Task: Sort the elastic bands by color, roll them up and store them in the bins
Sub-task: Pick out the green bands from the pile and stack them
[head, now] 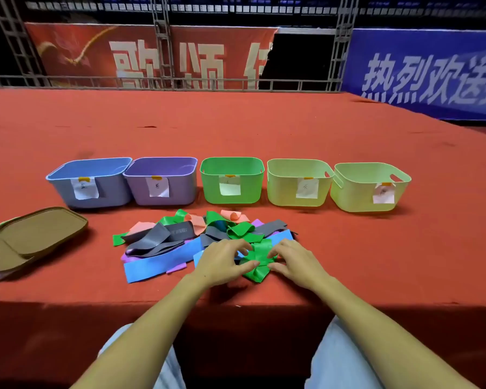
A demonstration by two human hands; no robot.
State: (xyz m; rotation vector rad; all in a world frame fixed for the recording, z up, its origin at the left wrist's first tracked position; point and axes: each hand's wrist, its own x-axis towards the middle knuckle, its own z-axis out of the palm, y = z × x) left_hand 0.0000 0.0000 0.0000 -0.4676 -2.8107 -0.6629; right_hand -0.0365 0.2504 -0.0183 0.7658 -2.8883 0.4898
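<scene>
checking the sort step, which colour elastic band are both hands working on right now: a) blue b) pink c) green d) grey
c: the left hand and the right hand both pinch the crumpled green elastic band at the near edge of the pile, on the red cloth-covered table.

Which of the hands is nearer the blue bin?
Left. The left hand sits below and to the right of the blue bin, gripping the green band; the right hand is farther right, on the band's other side.
</scene>
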